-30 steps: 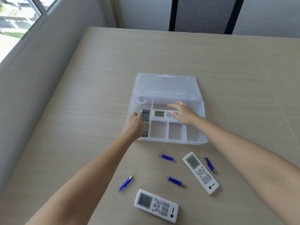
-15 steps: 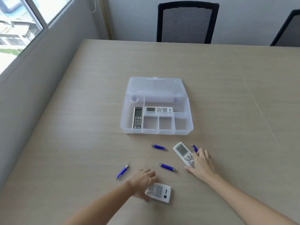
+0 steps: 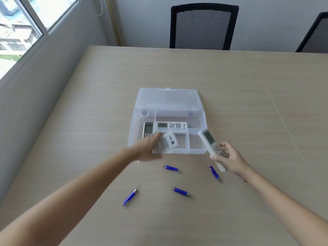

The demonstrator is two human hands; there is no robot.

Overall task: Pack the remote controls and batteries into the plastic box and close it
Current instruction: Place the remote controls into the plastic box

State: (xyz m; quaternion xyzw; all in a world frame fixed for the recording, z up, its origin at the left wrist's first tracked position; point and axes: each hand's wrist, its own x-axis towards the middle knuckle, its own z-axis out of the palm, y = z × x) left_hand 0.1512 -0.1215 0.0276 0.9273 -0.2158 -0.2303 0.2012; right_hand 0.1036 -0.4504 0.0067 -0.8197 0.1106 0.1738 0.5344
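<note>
Tabletop of pale wood-grain laminate (image 3: 230, 89) fills most of the view, with wide bare room behind and to both sides of the clear plastic box (image 3: 204, 119); its far edge meets a grey wall, where a black mesh-backed chair (image 3: 202, 27) is drawn up and a second dark chair (image 3: 316, 32) shows at the right. The box sits mid-table with its translucent hinged lid (image 3: 166, 100) thrown back flat, away from the person. Inside, a dark grey remote control (image 3: 148, 129) lies lengthwise in the left compartment, and a white remote control with a small screen (image 3: 171, 126) lies crosswise in the long rear one.

Left hand (image 3: 148, 148) hovers over the box's front-left part, its fingers closed around a short white remote control (image 3: 168, 142) that is blurred and tilted over the front compartments. Right hand (image 3: 229, 158) is at the box's front-right corner, its fingers and thumb wrapped round the lower half of a long white remote control (image 3: 210, 142), whose screen end points up and left across the corner.

Four blue cylindrical batteries lie loose on the table between the box and the person: one (image 3: 171, 168) just in front of the box, one (image 3: 214, 173) below the right hand, one (image 3: 181, 191) nearer the person, and one (image 3: 130, 197) to the left, well apart from the rest.
</note>
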